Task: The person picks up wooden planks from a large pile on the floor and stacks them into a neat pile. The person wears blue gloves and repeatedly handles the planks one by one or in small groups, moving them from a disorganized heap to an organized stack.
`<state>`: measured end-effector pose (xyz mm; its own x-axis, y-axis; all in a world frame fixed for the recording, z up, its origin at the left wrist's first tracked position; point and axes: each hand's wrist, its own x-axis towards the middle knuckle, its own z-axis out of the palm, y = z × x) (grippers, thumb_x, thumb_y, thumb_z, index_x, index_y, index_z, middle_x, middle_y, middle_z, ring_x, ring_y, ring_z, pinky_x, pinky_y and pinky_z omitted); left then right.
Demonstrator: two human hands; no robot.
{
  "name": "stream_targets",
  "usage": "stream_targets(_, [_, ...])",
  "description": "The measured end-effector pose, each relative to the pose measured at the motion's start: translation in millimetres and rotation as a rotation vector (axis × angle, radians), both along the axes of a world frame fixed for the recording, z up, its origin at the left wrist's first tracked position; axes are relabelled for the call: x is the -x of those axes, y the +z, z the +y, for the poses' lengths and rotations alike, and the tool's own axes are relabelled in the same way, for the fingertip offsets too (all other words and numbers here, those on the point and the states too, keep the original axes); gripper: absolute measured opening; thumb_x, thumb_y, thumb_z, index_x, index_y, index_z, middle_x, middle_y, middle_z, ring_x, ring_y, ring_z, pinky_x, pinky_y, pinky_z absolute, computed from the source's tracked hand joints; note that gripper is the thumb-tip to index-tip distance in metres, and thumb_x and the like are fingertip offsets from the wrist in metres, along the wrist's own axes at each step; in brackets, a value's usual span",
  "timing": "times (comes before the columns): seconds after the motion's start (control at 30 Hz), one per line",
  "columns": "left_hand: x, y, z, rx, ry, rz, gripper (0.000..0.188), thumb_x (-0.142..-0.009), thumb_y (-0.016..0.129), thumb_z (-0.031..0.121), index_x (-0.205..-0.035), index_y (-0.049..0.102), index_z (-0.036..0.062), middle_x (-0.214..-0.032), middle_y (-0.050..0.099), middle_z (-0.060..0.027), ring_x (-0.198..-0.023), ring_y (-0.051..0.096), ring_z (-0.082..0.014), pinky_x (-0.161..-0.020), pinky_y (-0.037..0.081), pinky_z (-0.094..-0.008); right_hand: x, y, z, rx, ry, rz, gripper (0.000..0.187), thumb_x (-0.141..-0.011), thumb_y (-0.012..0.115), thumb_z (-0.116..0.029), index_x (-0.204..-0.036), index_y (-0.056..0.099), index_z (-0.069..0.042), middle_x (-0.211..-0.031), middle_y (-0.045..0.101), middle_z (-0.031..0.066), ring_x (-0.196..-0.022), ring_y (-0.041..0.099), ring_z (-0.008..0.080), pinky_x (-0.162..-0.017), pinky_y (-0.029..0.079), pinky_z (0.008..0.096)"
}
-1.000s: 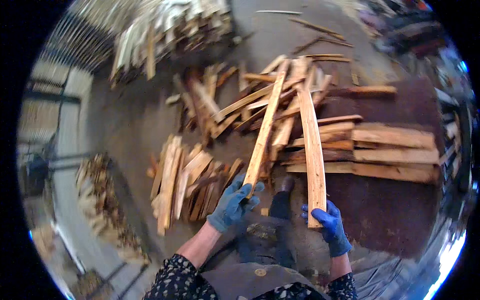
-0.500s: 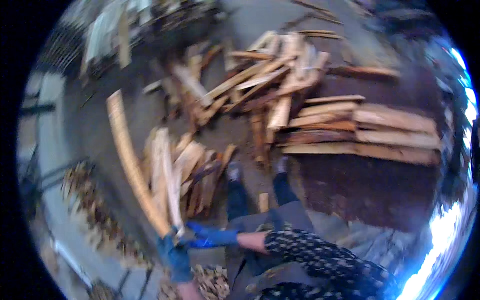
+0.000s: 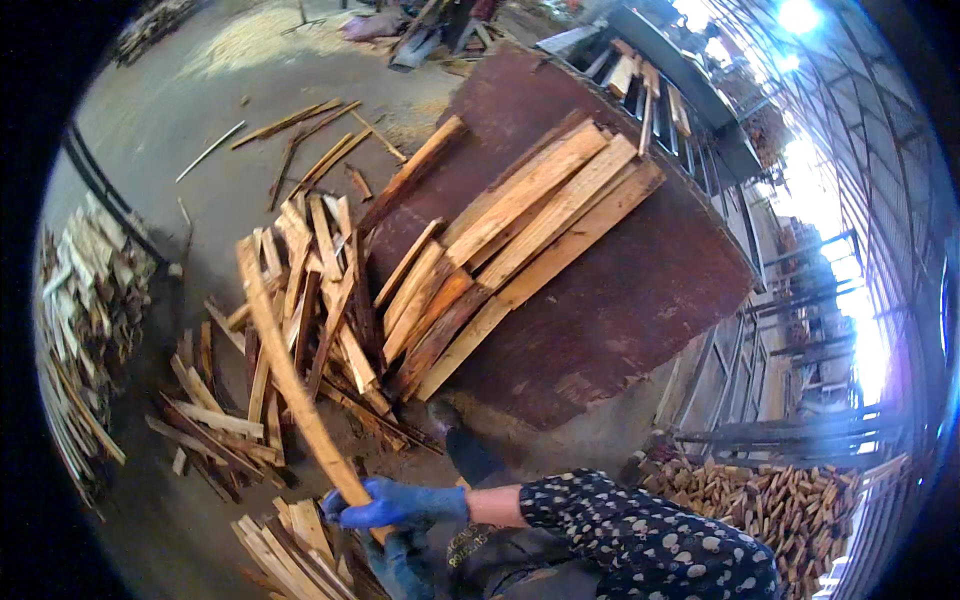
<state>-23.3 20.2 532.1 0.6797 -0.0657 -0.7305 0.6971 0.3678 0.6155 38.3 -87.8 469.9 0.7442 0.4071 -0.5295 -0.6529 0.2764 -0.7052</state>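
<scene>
A long narrow wooden plank (image 3: 300,400) slants up and away to the left, its far end raised in front of a heap of split wood. My right hand (image 3: 395,503), in a blue glove, is wrapped round the plank near its lower end. Just below it, my left hand (image 3: 400,562), in a darker blue-green glove, is closed at the plank's near end; its fingers are partly hidden. Several planks (image 3: 560,205) lie side by side in a row on a dark reddish-brown board (image 3: 610,290) to the right of the held plank.
Loose wood pieces (image 3: 215,410) litter the floor at the left, with another bundle of strips (image 3: 290,550) near my hands. A metal rack (image 3: 690,110) stands beyond the board. A large heap of short wood blocks (image 3: 760,500) lies at the lower right.
My view has turned to the right, bringing the board and rack further in. My right hand, earlier beside the plank's near end, now grips it. The plank now crosses in front of the heap.
</scene>
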Motion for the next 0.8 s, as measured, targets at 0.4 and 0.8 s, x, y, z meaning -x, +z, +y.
stream_targets(0.4, [-24.2, -16.1, -129.3, 0.217, -0.364, 0.170, 0.031, -0.096, 0.049, 0.017, -0.124, 0.051, 0.0030, -0.106, 0.063, -0.0072, -0.090, 0.062, -0.0194, -0.076, 0.054, -0.0324, 18.1, 50.5, -198.1, 0.082, -0.468, 0.150, 0.040, -0.086, 0.064, -0.014, -0.123, 0.053, -0.002, -0.110, 0.063, 0.0081, -0.085, 0.063, 0.0126, -0.076, 0.052, 0.0273])
stream_targets(0.8, [-21.5, -51.4, -137.3, 0.149, -0.182, 0.219, 0.023, -0.093, 0.055, 0.023, -0.110, 0.058, 0.0070, -0.093, 0.065, -0.0063, -0.080, 0.063, -0.0178, -0.070, 0.052, -0.0305, -225.7, 58.6, -360.5, 0.706, -0.745, -0.748, 0.053, -0.089, 0.061, -0.026, -0.131, 0.042, 0.001, -0.117, 0.055, 0.0070, -0.106, 0.053, 0.0145, -0.092, 0.042, 0.0274])
